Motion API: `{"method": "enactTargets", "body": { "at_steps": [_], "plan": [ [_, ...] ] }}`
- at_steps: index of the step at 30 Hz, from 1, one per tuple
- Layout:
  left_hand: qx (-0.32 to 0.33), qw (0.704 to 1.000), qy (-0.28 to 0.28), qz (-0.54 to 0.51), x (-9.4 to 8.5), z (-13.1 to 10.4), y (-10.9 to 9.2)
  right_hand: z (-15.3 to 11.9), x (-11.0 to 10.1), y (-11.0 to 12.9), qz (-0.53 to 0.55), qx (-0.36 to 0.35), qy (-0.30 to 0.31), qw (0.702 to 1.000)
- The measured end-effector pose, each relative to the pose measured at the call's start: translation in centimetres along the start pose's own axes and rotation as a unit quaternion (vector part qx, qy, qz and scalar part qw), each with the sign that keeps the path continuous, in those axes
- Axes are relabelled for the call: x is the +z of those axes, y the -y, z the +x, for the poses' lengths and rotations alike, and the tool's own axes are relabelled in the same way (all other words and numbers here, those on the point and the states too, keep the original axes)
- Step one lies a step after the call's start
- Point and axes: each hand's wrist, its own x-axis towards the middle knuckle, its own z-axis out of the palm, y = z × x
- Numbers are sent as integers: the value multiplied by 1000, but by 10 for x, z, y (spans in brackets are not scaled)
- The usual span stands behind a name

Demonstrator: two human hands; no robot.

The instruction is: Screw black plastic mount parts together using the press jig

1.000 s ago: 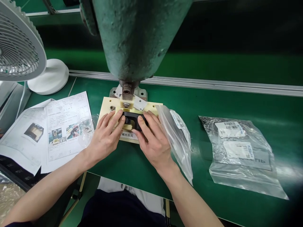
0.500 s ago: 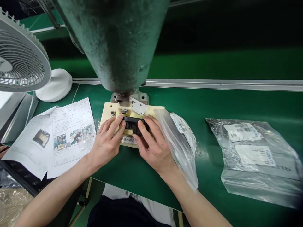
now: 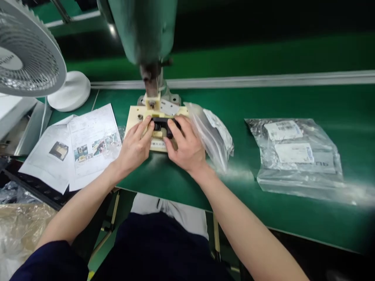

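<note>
A black plastic part (image 3: 164, 121) lies on the cream fixture plate (image 3: 133, 116) below the green press (image 3: 149, 31). My left hand (image 3: 136, 143) grips its left end between thumb and fingers. On its right end are the closed fingers of my right hand (image 3: 186, 144). Part of the black piece is hidden by my fingertips. Just behind it are the press's cream tip block (image 3: 152, 103) and a white metal plate (image 3: 169, 107). A clear plastic bag (image 3: 209, 132) lies against the fixture, right beside my right hand.
Printed sheets (image 3: 90, 148) lie on the left of the green table (image 3: 164, 175). Behind them stands a white fan (image 3: 27, 54). Another clear bag with labels (image 3: 295, 156) is on the right. Brown plastic wrap (image 3: 23, 230) sits at the lower left.
The camera view has shifted, so the press head looks smaller and the table sits higher in the picture. Both hands still hold the black part on the fixture.
</note>
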Motion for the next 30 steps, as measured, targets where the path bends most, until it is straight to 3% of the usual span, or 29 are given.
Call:
{"method": "enactTargets", "body": {
  "at_steps": [4,7,12,17,20,26,28,30],
  "plan": [
    [-10,1000,6,-16,2,-1,4,1,1,4,4,-1,-7,1000],
    [-8,1000,-5,-20,-4,-3,1,-14,-10,20,0,-15,-43,999],
    [-1,997,-62,-52,-19,-20,-20,-65,-57,45,9,-78,-126,989],
    [9,987,-87,-131,-20,-38,-58,-74,-108,34,-85,6,-215,973],
    [9,978,-78,-194,-15,-36,-75,-57,-119,25,-98,41,-175,979],
    [-5,963,-69,-262,-18,-18,-85,-28,-112,29,-45,97,-52,993],
    [-34,951,-49,-303,-20,-9,-88,-22,-109,29,-49,125,-15,991],
    [-110,915,0,-388,-18,2,-92,-17,-108,28,-47,145,6,988]
  ]
}}
